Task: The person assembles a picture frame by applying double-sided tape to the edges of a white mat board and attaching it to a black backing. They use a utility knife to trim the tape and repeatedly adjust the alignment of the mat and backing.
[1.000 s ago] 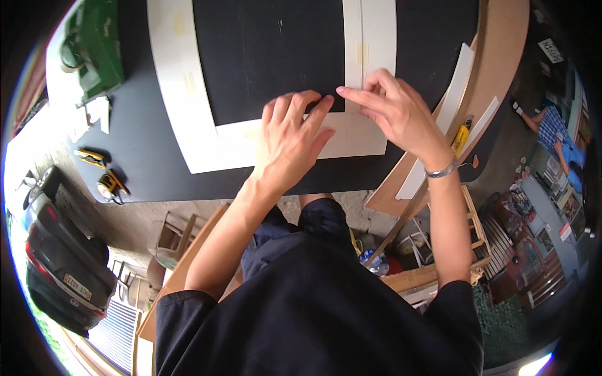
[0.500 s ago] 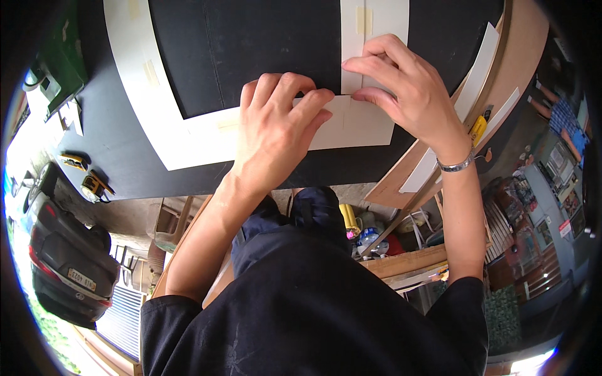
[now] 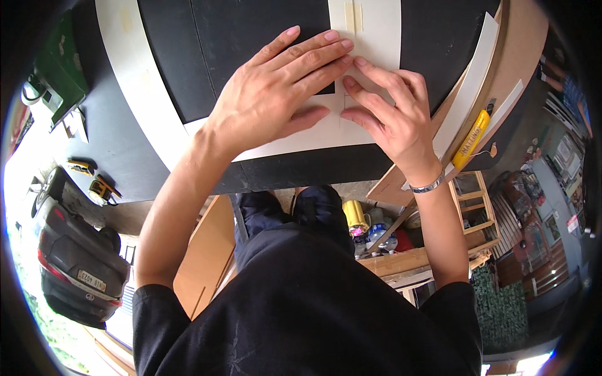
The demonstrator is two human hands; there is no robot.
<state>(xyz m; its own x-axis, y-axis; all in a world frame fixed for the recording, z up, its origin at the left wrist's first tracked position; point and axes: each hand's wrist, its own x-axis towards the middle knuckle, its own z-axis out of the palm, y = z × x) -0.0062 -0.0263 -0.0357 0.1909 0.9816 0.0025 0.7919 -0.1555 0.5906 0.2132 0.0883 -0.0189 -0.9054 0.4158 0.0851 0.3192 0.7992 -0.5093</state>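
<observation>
Apparently, a corner joint of the flat white card frame (image 3: 135, 69) is being lined up and pressed by both hands.
The frame lies flat on the matt black counter (image 3: 119, 138), its near strip's long axis running left to right, its side strips pointing away from the person; its far end is out of view. The left hand (image 3: 269, 94) spreads flat, palm down, across the near-right corner; the right hand (image 3: 398, 106) is loosely curled beside it, thumb apart from fingers, with no grip visible. The next move likely calls for steady, even pressure, keeping the edges meeting squarely.
</observation>
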